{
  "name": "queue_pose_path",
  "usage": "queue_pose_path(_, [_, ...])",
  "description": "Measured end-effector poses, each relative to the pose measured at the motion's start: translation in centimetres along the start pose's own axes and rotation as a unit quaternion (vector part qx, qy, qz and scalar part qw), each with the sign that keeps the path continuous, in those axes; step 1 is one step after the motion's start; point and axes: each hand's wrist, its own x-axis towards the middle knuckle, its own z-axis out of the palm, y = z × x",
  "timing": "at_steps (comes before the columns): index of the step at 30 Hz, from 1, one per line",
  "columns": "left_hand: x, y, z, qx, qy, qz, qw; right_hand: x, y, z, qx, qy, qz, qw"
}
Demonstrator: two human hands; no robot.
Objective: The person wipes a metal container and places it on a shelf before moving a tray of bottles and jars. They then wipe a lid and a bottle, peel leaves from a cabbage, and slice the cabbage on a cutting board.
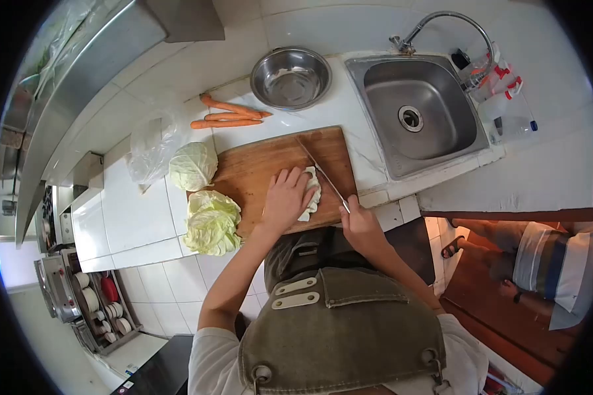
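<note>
As a white tiled counter (138, 217) fills the scene, a steel sink (441, 141) sits at its right end, with a wooden cutting board (257, 168) just left of it. A metal bowl (290, 78) stands beyond the board, two cabbage chunks (212, 222) lie off its left edge, and carrots (227, 115) are near the bowl. The left hand (286, 197) holds down a pale cabbage piece (313, 197) at the board's near edge, fingers curved over it. The right hand (360, 222) grips a knife (323, 174), its blade against the piece's right side.
</note>
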Motion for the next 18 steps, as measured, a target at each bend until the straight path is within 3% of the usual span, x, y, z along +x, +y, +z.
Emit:
queue_pose_path(6, [0.3,0.8,0.1,0.114,0.011,0.054,0.992,-1.0,-0.5,0.7,-0.02,0.018,-0.006,1.0])
queue_pose_path(12, [0.9,-0.3,-0.8,0.069,-0.079,0.099,0.99,-2.4,-0.9,1.1,-0.066,0.037,-0.022,0.997])
queue_pose_path(15, [1.0,-0.9,-0.8,0.05,-0.077,0.112,0.989,-3.0,-0.8,1.5,-0.061,0.052,-0.036,0.996])
queue_pose_path(18, [0.8,-1.5,-0.8,0.036,-0.073,0.13,0.988,-3.5,-1.6,1.2,-0.076,0.006,0.006,0.997])
